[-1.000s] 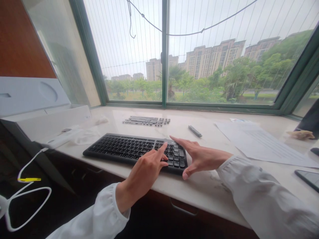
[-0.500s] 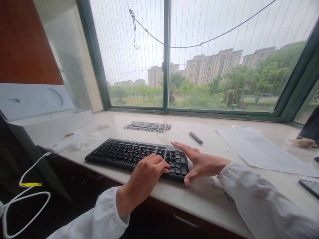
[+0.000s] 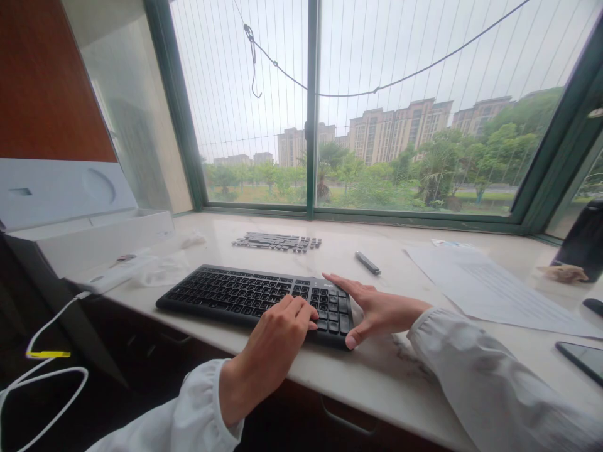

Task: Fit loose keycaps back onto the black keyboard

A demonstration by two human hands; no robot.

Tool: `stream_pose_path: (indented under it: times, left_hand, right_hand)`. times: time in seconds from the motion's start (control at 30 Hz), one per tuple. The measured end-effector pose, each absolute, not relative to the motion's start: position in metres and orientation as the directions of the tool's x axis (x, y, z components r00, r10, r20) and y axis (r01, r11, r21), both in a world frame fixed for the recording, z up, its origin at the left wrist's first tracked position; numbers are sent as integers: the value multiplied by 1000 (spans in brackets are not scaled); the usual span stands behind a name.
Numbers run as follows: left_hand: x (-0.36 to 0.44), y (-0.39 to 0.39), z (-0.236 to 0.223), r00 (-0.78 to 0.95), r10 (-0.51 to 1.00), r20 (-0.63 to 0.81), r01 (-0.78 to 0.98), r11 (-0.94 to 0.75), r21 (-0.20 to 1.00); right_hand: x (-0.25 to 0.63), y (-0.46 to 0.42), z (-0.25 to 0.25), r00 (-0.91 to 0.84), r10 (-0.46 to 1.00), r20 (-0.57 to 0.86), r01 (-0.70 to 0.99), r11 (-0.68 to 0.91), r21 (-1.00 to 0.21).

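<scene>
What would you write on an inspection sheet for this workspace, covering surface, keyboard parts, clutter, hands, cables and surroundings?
Surface: pale, marbled countertop.
Keyboard parts: black keyboard, many keys without caps; loose keycaps grouped behind it.
Clutter: open white box, plastic wrap, papers, phone-like device, slim dark object.
Hands: left hand at the number pad, exact contact unclear; right hand spanning the keyboard's right end.
Cables: white cable with yellow tag, hanging at left.
Surroundings: green-framed window ahead; trees and buildings outside.

Black keyboard (image 3: 221, 295), loose keycaps (image 3: 277, 242) laid behind
Its right end is framed by the right hand (image 3: 379, 310); its number pad (image 3: 333, 316) is touched by the left hand (image 3: 276, 333).
</scene>
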State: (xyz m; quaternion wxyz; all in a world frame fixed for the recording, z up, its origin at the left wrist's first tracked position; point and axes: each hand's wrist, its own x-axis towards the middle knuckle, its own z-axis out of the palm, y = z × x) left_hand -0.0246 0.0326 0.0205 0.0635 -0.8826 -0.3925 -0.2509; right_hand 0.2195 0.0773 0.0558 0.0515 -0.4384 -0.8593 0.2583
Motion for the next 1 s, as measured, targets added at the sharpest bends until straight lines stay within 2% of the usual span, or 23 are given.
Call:
stream_pose_path:
  times: [0.33, 0.53, 0.73, 1.0]
  left_hand:
    - [-27, 37, 20, 551, 669, 498, 714, -688, 134]
    - [-28, 28, 31, 570, 655, 495, 711, -696, 102]
    - [-26, 30, 28, 540, 663, 518, 724, -680, 114]
    - [-22, 30, 24, 559, 641, 526, 724, -686, 67]
  right_hand:
    - [221, 79, 52, -614, 779, -127, 719, 485, -498]
    - [220, 76, 57, -602, 783, -157, 738, 470, -484]
    - [220, 75, 57, -609, 778, -155, 733, 476, -487]
    - [220, 77, 57, -622, 770, -146, 716, 483, -504]
